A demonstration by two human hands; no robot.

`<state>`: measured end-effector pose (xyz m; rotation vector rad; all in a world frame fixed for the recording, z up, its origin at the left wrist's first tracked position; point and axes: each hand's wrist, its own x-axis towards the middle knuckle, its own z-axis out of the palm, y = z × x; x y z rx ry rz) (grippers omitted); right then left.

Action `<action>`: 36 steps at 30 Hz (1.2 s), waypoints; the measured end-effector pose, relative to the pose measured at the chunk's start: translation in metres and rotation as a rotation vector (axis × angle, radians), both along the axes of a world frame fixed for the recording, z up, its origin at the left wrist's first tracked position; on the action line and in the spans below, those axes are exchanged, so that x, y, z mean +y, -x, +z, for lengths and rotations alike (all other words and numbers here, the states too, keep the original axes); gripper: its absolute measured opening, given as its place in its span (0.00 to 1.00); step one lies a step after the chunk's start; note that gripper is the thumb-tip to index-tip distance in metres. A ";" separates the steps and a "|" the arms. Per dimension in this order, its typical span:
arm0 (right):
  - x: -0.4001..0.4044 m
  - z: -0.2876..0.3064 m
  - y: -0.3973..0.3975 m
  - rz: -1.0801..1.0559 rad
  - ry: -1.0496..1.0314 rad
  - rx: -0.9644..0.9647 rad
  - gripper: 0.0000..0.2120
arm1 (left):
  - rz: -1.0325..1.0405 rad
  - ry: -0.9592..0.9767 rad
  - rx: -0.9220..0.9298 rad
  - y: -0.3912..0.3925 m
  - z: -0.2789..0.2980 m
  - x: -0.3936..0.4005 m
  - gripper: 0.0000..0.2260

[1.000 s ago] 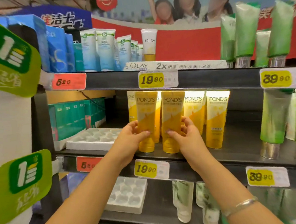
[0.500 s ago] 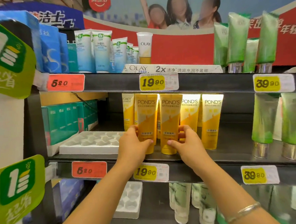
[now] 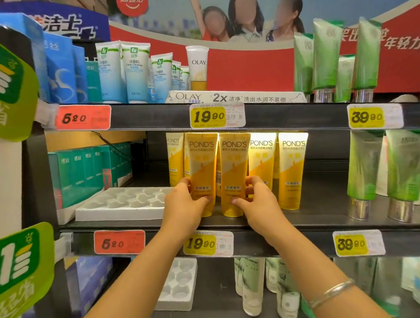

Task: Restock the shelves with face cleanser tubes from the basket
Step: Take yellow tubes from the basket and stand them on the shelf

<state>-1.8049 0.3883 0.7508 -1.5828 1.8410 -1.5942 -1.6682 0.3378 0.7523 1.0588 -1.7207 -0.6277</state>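
Head: hands (image 3: 182, 207) (image 3: 258, 202) hold two POND'S tubes (image 3: 202, 169) (image 3: 233, 172).

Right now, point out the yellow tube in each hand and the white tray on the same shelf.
Left-hand tube (image 3: 202, 164): head view, front label.
Right-hand tube (image 3: 234, 167): head view, front label.
White tray (image 3: 123, 201): head view, dimpled top.

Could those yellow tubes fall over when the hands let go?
Maybe. The left hand grips one Pond's tube and the right hand grips another Pond's tube. Both stand on narrow caps near the shelf's front edge, so a clumsy release could tip them off. They also stand close to the tubes behind, so a knock might topple several.
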 end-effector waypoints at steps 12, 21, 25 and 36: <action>0.016 0.005 -0.009 -0.074 -0.003 -0.040 0.22 | -0.041 -0.016 0.037 -0.010 0.003 0.011 0.27; 0.091 -0.015 -0.017 -0.096 0.120 -0.162 0.06 | -0.301 0.071 0.138 -0.029 -0.018 0.067 0.03; 0.127 -0.055 -0.015 -0.113 0.037 -0.283 0.07 | -0.397 -0.118 0.222 -0.018 -0.068 0.085 0.06; 0.265 -0.238 0.062 -0.413 -0.378 -0.780 0.05 | -0.513 -0.731 -0.056 0.055 -0.250 0.162 0.06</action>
